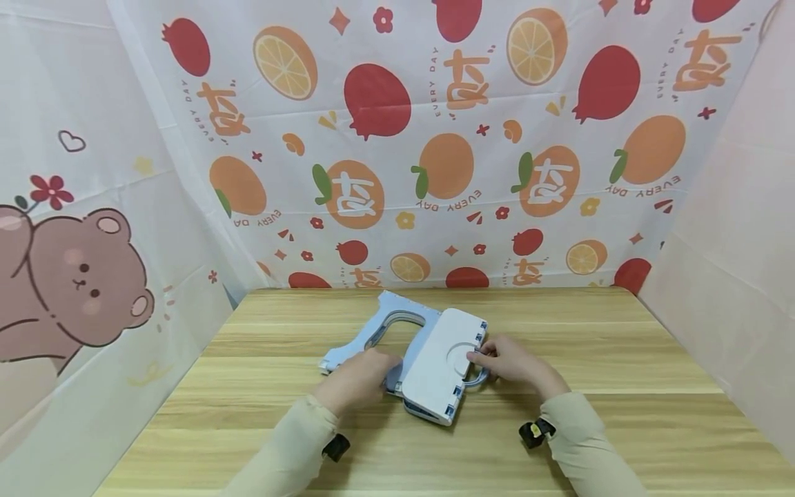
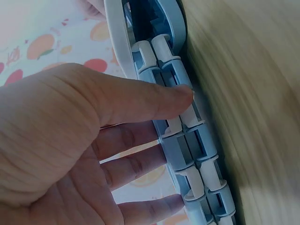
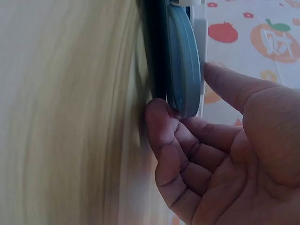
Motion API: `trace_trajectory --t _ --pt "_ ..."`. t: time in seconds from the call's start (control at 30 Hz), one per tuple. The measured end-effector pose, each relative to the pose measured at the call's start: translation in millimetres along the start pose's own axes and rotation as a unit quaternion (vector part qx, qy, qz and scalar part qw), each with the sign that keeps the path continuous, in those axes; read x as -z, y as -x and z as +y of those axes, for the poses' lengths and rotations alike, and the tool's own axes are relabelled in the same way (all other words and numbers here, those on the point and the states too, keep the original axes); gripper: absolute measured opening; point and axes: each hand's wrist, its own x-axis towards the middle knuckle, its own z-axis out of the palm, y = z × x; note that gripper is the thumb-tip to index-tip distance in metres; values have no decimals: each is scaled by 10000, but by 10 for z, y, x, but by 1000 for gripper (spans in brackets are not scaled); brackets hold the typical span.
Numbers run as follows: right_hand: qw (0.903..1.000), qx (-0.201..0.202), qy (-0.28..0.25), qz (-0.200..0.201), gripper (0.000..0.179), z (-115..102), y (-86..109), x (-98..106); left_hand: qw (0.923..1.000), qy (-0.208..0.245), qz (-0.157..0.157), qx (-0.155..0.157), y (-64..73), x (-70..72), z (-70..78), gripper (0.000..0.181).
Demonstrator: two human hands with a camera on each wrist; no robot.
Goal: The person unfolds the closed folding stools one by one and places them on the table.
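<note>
Hinges of pale-blue and white plastic (image 2: pixel 178 152) could nip the left hand (image 1: pixel 357 379), its grip pinching their edge, if the flat-panelled white-and-blue plastic folding frame (image 1: pixel 431 362) on the wood-grain tabletop (image 1: pixel 621 359) closed; the right hand's (image 1: pixel 514 360) grip holds its curved blue handle (image 3: pixel 187 70).

a pale yellow-brown, wood-grained desk (image 1: pixel 621 366), its bands running from side to side, carries a white and light-blue hinged plastic folding stool (image 1: pixel 428 359). it lies aslant near the middle, a white panel (image 1: pixel 437 345) uppermost, a light-blue cut-out frame (image 1: pixel 358 343) reaching left.
</note>
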Motion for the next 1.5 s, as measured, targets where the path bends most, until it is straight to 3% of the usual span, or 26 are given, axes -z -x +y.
trace_trajectory --t 0.2,0.5,0.77,1.03,1.5 --pt "9999 -125 -42 -55 39 133 108 138 9996 -173 41 -218 -109 -82 127 28" --pt "9972 -26 -539 -525 38 383 234 392 9983 -417 -24 -404 -218 -138 321 27" --pt "9980 118 -441 -437 39 383 328 652 9987 -129 -20 -485 -250 -128 399 35" --pt "9966 163 -767 245 60 126 478 914 9936 596 256 -926 -255 -19 389 38" --pt "9828 823 -708 1493 67 -214 614 1019 9855 1581 61 -607 -207 154 428 50"
